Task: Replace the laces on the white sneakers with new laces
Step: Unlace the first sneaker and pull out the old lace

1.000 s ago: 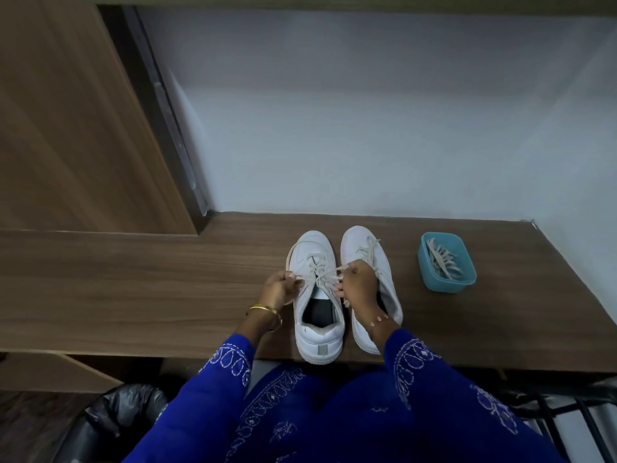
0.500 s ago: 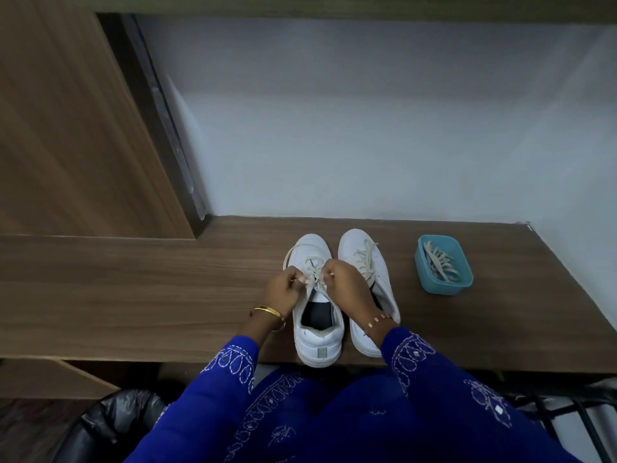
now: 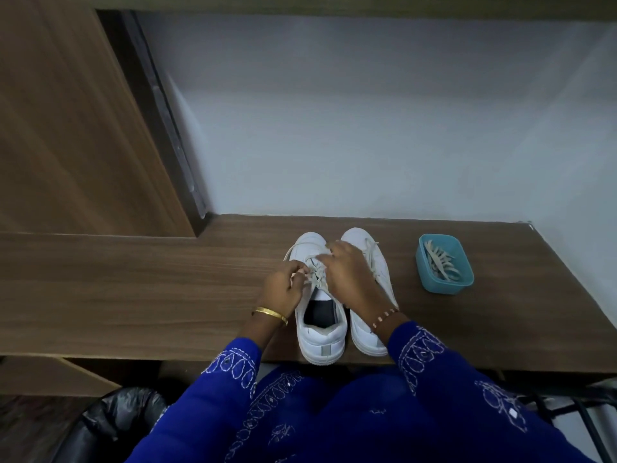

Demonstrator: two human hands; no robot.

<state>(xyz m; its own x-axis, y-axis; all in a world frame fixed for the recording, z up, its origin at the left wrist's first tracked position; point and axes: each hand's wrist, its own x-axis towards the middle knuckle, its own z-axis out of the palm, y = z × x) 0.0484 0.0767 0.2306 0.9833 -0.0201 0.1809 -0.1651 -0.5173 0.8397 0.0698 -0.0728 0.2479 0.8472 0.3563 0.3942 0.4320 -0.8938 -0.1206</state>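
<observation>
Since a moment ago my right hand has reached farther up the left sneaker, fingers curled on its lace; my left hand pinches the lace too.

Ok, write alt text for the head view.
Seen from above, a person's left hand and right hand work the laces of the left sneaker of a white pair on a wooden desk. Right of the shoes, a blue tub holds more laces.
</observation>
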